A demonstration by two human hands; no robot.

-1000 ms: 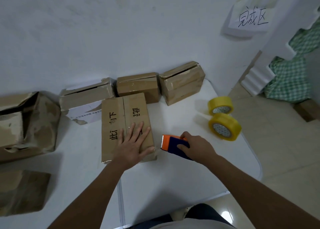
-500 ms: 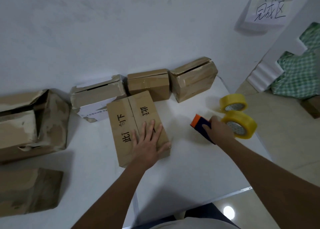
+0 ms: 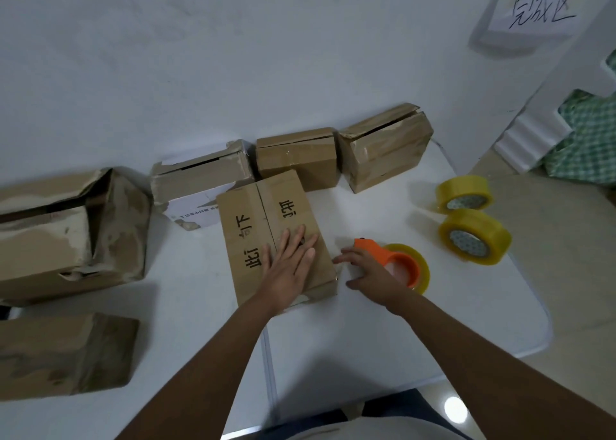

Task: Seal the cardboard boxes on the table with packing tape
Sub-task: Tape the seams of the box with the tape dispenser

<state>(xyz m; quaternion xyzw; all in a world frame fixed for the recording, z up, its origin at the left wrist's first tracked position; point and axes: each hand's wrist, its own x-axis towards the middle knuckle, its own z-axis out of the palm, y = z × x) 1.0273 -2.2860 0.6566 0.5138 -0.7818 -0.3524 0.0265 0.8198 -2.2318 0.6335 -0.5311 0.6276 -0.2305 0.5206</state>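
Note:
A flat cardboard box (image 3: 263, 213) with black printed characters lies in the middle of the white table (image 3: 416, 333). My left hand (image 3: 289, 266) presses flat on its near right part, fingers straight, over the centre seam. Just right of the box, my right hand (image 3: 370, 273) grips an orange tape dispenser (image 3: 396, 259) loaded with a yellowish tape roll, held low over the table beside the box's right edge. The dispenser's handle is hidden under my hand.
Three worn boxes (image 3: 296, 159) stand in a row against the wall behind. A large torn box (image 3: 66, 233) and another box (image 3: 63, 353) sit at the left. Two spare yellow tape rolls (image 3: 473, 236) lie near the table's right edge. A paper sign (image 3: 540, 9) hangs on the wall.
My right hand has come back from near the spare rolls to the box's right side, with the dispenser now turned so its tape roll shows. My left hand stayed pressed on the box.

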